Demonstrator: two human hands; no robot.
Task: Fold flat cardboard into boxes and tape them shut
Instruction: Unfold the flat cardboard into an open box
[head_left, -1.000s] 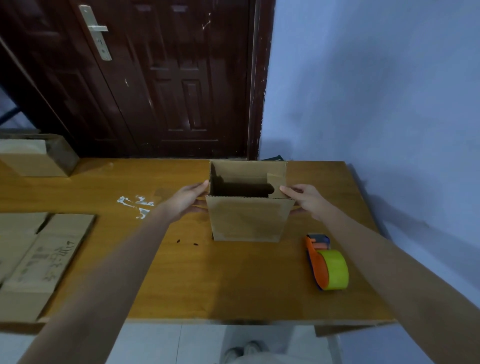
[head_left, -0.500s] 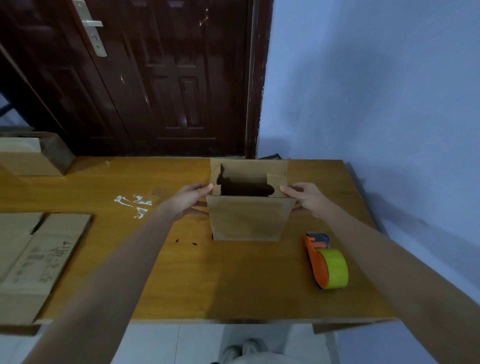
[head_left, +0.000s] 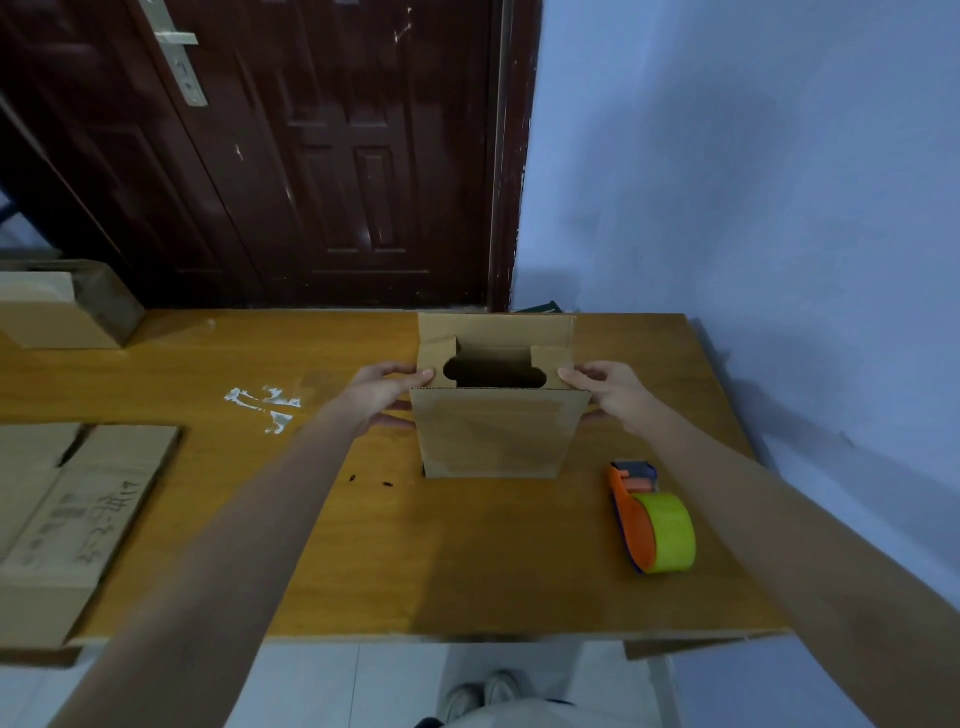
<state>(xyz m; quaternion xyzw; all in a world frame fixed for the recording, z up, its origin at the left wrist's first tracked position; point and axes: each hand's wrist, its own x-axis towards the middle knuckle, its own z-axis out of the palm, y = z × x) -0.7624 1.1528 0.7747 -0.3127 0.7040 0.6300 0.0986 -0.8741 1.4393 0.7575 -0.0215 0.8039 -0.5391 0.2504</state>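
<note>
A small brown cardboard box (head_left: 493, 436) stands upright in the middle of the wooden table (head_left: 363, 561), its top partly open with the two side flaps folded inward. My left hand (head_left: 382, 392) grips the box's left top edge, fingers over the left flap and thumb lower on the side. My right hand (head_left: 608, 389) grips the right top edge in the same way. An orange tape dispenser (head_left: 652, 525) with a yellow-green roll lies on the table to the box's right, near my right forearm.
Flat cardboard sheets (head_left: 67, 519) lie stacked at the table's left edge. A folded box (head_left: 57, 312) stands at the far left corner. White paint marks (head_left: 262, 405) sit left of my left hand. A dark door (head_left: 311, 156) and a blue wall (head_left: 753, 208) are behind the table.
Both side flaps have been pushed further inward over the box's opening. My hands stay at the two top edges; the box has not shifted on the table.
</note>
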